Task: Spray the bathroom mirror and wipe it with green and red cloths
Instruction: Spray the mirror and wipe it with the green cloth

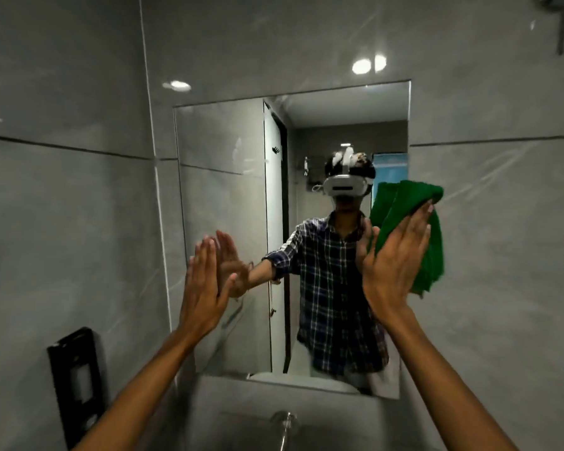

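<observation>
The rectangular mirror (222,151) hangs on the grey tiled wall ahead. My right hand (394,262) lies flat against a green cloth (427,242), pressing it on the mirror's right edge, where the cloth overlaps onto the wall tile. My left hand (204,288) rests flat on the mirror's lower left part, fingers straight and together, holding nothing. The glass reflects a person in a plaid shirt and both hands. No red cloth or spray bottle is in view.
A black wall-mounted box (79,382) sits at lower left. A chrome tap (285,424) rises below the mirror at the bottom edge. A metal fixture (559,24) hangs at the top right corner. Grey tiles surround the mirror.
</observation>
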Motion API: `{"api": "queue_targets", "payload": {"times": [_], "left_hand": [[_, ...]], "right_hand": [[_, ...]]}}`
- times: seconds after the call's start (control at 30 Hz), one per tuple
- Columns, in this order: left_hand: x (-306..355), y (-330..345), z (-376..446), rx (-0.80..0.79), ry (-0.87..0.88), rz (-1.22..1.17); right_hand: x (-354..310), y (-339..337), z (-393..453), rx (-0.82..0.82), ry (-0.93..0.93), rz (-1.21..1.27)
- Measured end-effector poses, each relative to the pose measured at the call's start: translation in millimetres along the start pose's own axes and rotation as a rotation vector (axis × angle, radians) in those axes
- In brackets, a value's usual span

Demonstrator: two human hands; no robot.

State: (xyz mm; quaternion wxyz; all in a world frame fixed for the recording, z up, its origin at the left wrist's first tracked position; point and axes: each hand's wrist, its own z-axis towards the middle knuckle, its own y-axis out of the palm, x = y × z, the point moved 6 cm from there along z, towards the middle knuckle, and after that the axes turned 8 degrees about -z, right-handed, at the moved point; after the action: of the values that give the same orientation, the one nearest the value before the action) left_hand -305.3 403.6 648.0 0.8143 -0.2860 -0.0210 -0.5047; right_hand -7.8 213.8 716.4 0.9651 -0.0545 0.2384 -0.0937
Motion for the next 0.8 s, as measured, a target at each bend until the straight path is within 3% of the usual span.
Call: {"api": "queue_targets", "payload": {"times": [0.1, 0.2, 0.37, 0.43, 0.53, 0.63, 0.73, 0.8], "left_hand": [[-21, 5, 27, 0.012, 0.042, 0.164], [-35, 16, 37, 0.066, 0.072, 0.265], [-46, 25, 39, 0.094, 0.092, 0.300], [-47, 26, 40, 0.095, 0.100, 0.327], [-50, 26, 41, 0.111, 0.121, 0.333], [-50, 23, 39, 0.143, 0.160, 0.283], [-47, 21, 39, 0.134, 0.164, 0.297], [-45, 22, 39, 0.124, 0.145, 0.323]], "right_hand": [[0, 30, 11, -0.095, -0.202, -0.313], [0, 40, 14, -0.077, -0.253, -0.387], [-58, 59, 7, 0.075, 0.183, -0.206], [-113, 76, -2, 0.080, 0.200, -0.153], [-193, 109, -24, 0.043, -0.017, -0.128], [-243, 138, -46, -0.056, -0.410, -0.090], [-237, 147, -59, -0.145, -0.834, -0.153], [-207, 138, -52, -0.159, -0.930, -0.212]]}}
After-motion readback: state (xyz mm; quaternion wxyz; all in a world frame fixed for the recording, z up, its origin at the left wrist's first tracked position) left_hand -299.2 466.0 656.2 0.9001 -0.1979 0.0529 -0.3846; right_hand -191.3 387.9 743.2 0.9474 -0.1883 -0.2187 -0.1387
